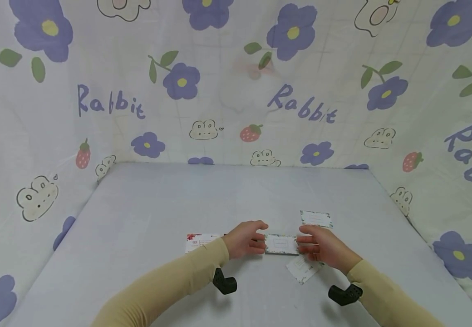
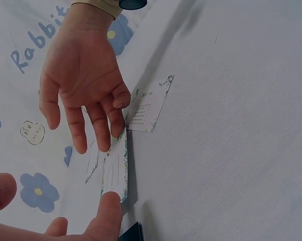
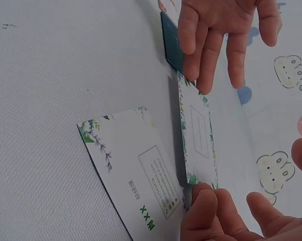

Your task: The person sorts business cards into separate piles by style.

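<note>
Backdrop: flowered rabbit-print cloth (image 1: 236, 91) is hung behind a pale grey table (image 1: 146, 213)
Far-left card: a red-cornered card (image 1: 198, 241) is laid flat beside the left sleeve, seen only from the head
Left hand: the left hand (image 1: 245, 240) is reached in palm down, its fingertips pinched on the card's left end
Held card: a stack of cards (image 1: 281, 244) is held just above the table between both hands, long axis left to right; its thin edge is shown only by the wrist views
Right hand: the right hand (image 1: 322, 247) is closed on the right end
Loose cards: one card (image 1: 303, 269) lies under the right hand, another card (image 1: 316, 219) beyond it
</note>
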Available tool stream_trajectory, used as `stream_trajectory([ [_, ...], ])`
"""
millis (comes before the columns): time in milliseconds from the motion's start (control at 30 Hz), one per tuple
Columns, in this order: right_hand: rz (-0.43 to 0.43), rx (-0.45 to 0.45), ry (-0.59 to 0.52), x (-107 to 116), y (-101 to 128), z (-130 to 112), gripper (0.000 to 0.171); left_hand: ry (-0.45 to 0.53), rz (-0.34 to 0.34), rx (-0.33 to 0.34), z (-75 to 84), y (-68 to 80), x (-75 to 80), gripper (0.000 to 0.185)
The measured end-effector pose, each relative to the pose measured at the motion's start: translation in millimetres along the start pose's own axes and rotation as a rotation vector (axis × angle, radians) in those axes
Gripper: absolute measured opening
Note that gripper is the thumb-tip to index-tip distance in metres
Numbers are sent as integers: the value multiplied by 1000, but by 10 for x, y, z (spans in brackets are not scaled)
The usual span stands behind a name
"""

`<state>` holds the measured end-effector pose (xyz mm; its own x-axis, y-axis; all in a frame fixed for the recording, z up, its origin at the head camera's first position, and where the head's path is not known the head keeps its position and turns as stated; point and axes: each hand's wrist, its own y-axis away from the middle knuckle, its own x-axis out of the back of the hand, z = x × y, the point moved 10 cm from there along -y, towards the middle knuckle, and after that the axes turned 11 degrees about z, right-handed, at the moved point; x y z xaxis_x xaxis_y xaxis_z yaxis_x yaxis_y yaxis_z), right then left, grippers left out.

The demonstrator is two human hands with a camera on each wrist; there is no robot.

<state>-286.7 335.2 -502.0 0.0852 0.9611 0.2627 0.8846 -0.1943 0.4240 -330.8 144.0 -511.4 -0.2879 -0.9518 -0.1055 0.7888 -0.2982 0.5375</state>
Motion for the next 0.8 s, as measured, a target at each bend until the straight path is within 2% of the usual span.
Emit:
stream_trajectory([
  [300,7,-6,-15,-2,-20,34,65,-2,14,13,-43,-11,7,66],
  [600,1,-2,4,66,-11,16,73,-5,-2,5,-31,14,14,65],
  [800,4,4,38,217,32,28,78,-27,-30,-20,-21,60,147,62],
])
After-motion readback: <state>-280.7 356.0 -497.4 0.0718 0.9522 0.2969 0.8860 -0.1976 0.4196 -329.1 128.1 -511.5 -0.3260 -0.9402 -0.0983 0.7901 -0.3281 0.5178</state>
